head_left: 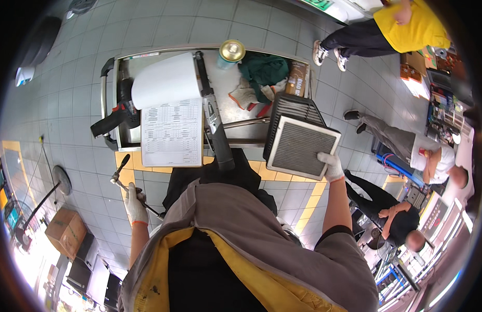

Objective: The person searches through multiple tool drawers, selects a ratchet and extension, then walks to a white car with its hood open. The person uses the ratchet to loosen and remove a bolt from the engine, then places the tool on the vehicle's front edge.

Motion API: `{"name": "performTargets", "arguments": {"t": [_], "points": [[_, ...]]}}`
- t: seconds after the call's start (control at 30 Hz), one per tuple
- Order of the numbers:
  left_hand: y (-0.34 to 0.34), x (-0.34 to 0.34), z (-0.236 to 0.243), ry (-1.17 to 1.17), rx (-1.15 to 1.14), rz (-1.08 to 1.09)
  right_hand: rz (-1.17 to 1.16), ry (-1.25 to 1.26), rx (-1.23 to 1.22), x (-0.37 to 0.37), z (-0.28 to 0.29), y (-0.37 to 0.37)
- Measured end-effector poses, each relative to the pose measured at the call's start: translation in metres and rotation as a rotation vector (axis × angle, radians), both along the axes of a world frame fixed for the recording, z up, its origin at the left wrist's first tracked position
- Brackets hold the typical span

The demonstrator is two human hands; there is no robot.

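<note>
In a white knit glove, my left hand (136, 206) is closed around a ratchet wrench (121, 169) with a black grip and a metal shaft, held out left of my body. My right hand (331, 166), gloved too, grips the near right corner of a pleated air filter (303, 146) with a whitish frame and grey folds. That filter is tilted over a black-framed filter (293, 106) at the tray's right end. Below the clipboard sheets' right edge, a long black and grey tool (216, 122) lies nearest my waist.
A metal cart tray (168, 50) holds a clipboard with papers (171, 132), cordless power tool (118, 117), gold-lidded jar (232, 51), green cloth (265, 72), work glove (243, 96) and brown box (298, 79). Several people stand at right. A cardboard box (65, 232) sits left.
</note>
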State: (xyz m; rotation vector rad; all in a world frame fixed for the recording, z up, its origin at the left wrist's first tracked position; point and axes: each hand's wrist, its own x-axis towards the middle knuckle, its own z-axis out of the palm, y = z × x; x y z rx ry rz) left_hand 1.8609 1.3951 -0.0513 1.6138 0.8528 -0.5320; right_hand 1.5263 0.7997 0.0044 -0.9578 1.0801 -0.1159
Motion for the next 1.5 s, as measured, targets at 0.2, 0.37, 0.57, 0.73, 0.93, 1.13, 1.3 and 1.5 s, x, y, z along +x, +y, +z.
{"name": "performTargets", "arguments": {"t": [0.2,0.37,0.57,0.73,0.93,1.13,1.3,1.5], "points": [[-0.004,-0.01,0.002,-0.006,-0.085,0.04,0.249,0.202,-0.27,0.095,-0.029,0.001],[-0.023,0.0,-0.002,0.062,-0.143,-0.061,0.452,0.54,-1.214,0.166,0.01,0.014],[-0.056,0.018,-0.013,0.1,-0.393,-0.035,0.661,0.033,-0.634,0.329,0.01,0.087],[-0.04,0.021,-0.001,-0.014,-0.478,0.117,0.771,0.053,-0.263,0.421,-0.033,0.154],[-0.03,0.033,0.0,0.085,-0.58,0.199,1.07,0.079,-0.086,0.384,-0.057,0.219],[-0.045,0.034,0.005,0.113,-0.645,0.136,1.365,0.014,0.017,0.307,-0.058,0.254],[-0.065,0.052,0.03,0.056,-0.746,-0.089,1.479,-0.049,0.046,0.301,-0.048,0.272],[-0.079,0.085,0.054,-0.093,-0.842,-0.018,0.959,-0.284,0.239,0.302,-0.027,0.296]]}}
